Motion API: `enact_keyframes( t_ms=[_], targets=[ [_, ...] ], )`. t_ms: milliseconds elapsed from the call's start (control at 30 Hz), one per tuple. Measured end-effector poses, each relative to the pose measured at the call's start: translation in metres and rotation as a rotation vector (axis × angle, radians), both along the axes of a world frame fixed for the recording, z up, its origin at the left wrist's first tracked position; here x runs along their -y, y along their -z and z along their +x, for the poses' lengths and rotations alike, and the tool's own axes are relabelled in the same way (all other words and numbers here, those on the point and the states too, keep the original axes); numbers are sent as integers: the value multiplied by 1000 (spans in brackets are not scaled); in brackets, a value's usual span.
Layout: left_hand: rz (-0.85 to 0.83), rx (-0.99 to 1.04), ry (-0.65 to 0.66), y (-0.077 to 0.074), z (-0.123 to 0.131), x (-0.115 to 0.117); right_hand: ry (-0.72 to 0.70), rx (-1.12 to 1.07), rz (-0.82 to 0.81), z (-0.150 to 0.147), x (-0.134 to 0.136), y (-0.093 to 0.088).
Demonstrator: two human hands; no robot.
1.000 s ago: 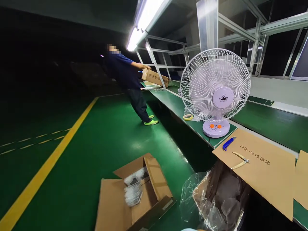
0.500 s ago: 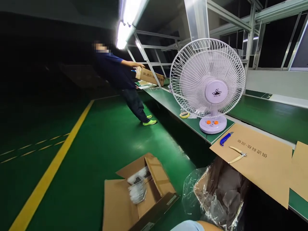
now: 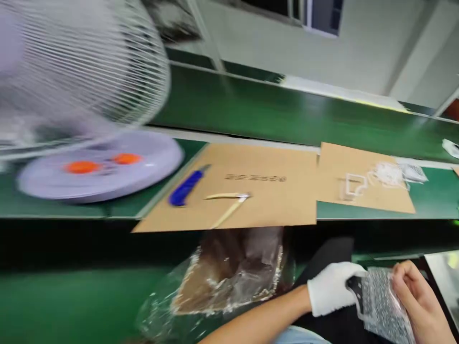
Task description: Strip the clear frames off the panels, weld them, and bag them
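My left hand (image 3: 332,289), in a white glove, is closed on the dark end of a part in a bubble-wrap bag (image 3: 383,301) at the lower right. The bare fingers of my right hand (image 3: 418,298) pinch the bag's other side. What part is inside cannot be made out. On the bench above lie a blue knife (image 3: 187,187) and cream-handled pliers (image 3: 233,203), both on a cardboard sheet (image 3: 279,167). Over a second cardboard sheet (image 3: 330,167) are a white frame-shaped piece (image 3: 354,185) and a tangle of white strips (image 3: 389,174).
A lilac desk fan (image 3: 154,153) with orange knobs stands at the left, blurred. Under the bench edge is a box lined with transparent plastic (image 3: 229,282). A green conveyor-like surface (image 3: 251,102) runs behind the bench. A silvery packet (image 3: 412,173) lies at the right.
The view has swung right and closer to the bench. Both hands and the bubble-wrap bag have come into sight; the other person and the open floor carton have left it.
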State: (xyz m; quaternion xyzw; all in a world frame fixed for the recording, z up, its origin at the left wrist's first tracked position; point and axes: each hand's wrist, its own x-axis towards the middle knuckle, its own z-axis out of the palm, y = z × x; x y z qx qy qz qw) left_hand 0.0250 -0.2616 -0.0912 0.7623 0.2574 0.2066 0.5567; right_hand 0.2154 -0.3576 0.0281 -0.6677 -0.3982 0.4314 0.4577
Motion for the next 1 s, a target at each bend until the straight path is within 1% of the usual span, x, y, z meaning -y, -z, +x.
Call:
enact_keyframes(
  t_ms=[67, 133, 200, 267, 333, 400, 467, 533, 600, 633, 700, 767, 800, 833, 867, 933, 1000],
  targets=[
    [-107, -54, -21, 7, -4, -4, 121, 33, 59, 10, 5, -15],
    [-278, -60, -69, 11, -8, -5, 192, 81, 82, 23, 10, -22],
    [-442, -13, -128, 9, -11, -5, 162, 97, -4, 30, 15, -19],
    [-522, 29, -169, 2, -13, -4, 64, 49, -125, 26, 16, -8],
    [-499, 32, -163, -9, -13, -3, -23, -45, -190, 9, 10, 6],
    [-419, -4, -109, -19, -13, -3, -75, -149, -192, -12, -1, 19],
    [-359, -55, -41, -22, -15, -3, -118, -236, -199, -31, -12, 27],
    [-369, -69, -7, -17, -19, -3, -143, -300, -216, -43, -22, 32],
    [-463, 13, -8, -5, -26, -2, -161, -338, -243, -48, -29, 35],
    [-546, 109, -17, 1, -29, 0, -173, -347, -253, -49, -32, 37],
    [-790, 384, -13, 12, -35, 4, -200, -342, -247, -53, -37, 37],
    [-1056, 641, 21, 18, -41, 10, -208, -312, -208, -58, -41, 37],
    [-1151, 711, 24, 19, -43, 13, -205, -290, -186, -62, -44, 36],
    [-1207, 728, 9, 20, -45, 17, -203, -269, -166, -66, -46, 35],
    [-1222, 695, -27, 20, -48, 20, -204, -251, -146, -70, -49, 34],
    [-1181, 554, -125, 20, -57, 25, -210, -213, -104, -74, -53, 33],
    [-1118, 424, -185, 24, -73, 24, -212, -151, -59, -71, -56, 33]
  ],
)
